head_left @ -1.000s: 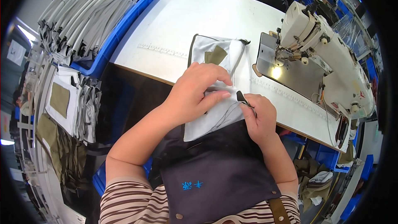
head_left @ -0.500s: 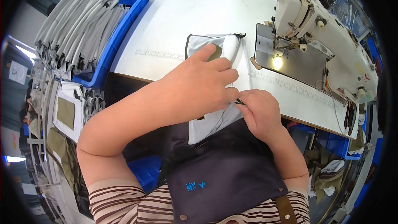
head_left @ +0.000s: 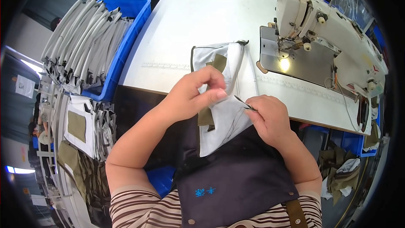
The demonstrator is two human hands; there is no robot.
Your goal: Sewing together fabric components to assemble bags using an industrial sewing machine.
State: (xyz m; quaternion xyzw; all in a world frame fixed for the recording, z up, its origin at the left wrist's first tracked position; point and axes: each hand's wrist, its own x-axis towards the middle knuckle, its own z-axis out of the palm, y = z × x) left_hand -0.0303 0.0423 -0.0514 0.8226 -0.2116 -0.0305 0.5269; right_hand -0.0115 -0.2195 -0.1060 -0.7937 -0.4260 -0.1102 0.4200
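A white fabric piece [head_left: 230,120] with dark bound edges and olive patches lies partly on the white table and partly hangs over its front edge towards my apron. My right hand [head_left: 270,118] pinches a dark-edged corner of it between thumb and fingers. My left hand [head_left: 198,90] is over the middle of the piece, its index finger curled towards the thumb at a fold; its other fingers are hidden. An olive patch [head_left: 219,62] shows just beyond the left hand. Loose dark threads trail over the near part of the fabric.
A sewing machine [head_left: 329,33] with a lit needle plate stands on the right of the white table [head_left: 190,21]. At left, a blue bin [head_left: 143,21] holds several pale fabric pieces. Stacked pieces with olive patches [head_left: 76,126] hang below it. More cloth [head_left: 339,169] lies at lower right.
My left hand has drawn back left and nearer, away from the right hand, uncovering more of the fabric and its olive patches. The right hand still pinches the corner.
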